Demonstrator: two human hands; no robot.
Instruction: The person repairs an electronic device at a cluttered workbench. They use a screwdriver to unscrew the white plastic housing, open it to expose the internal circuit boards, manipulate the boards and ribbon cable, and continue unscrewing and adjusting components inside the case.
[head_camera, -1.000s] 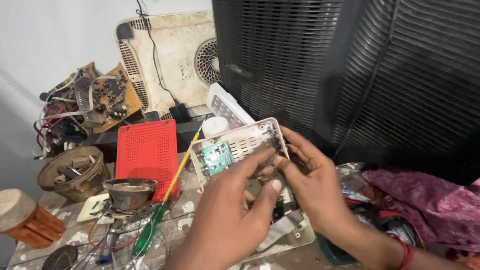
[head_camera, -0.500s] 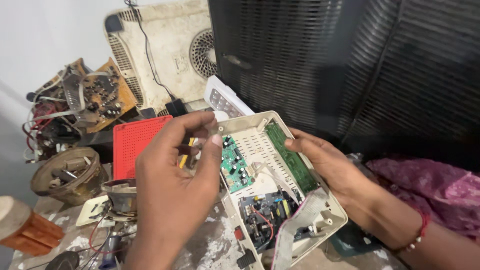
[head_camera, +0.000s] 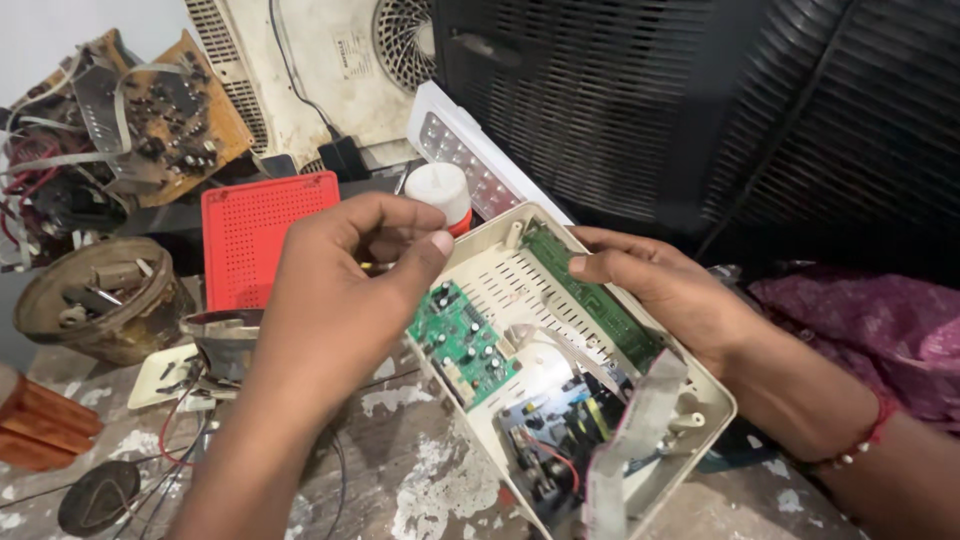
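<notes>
We had the cream plastic casing already opened, tilted above the paint-stained surface at centre. Its cover was off, baring a small green circuit board, a long green board at the far wall and wiring at the near end. Our right hand gripped the casing's far right edge. Our left hand hovered over its left rim, fingers pinched together; what they held we could not tell. The boards remained seated.

Opened cream plastic casing, tilted, vented base up, green circuit boards and wiring inside.
</notes>
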